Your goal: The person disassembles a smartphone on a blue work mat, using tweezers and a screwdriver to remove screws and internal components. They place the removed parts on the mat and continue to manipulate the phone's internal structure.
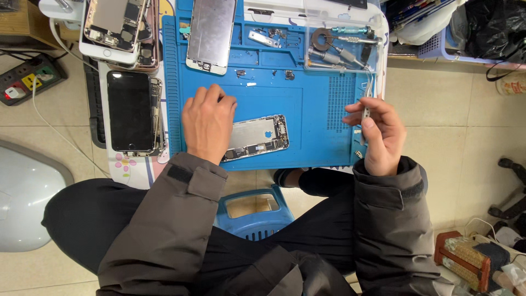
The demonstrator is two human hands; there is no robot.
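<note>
Dark phone screen (pixel 130 111) left of blue mat; silvery screen panel (pixel 211 33) face-down at mat's top

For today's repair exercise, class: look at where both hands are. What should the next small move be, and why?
Probably bring the tweezers over to the opened phone. The left hand rests on the phone's left end on the blue mat, steadying it, while the right hand holds the tweezers upright off to the right, away from the phone's exposed insides.

It was a phone repair workbench: a blue mat (pixel 318 109) held opened phones (pixel 118 24), loose screws (pixel 241 72) and a tool tray (pixel 339 49).
</note>
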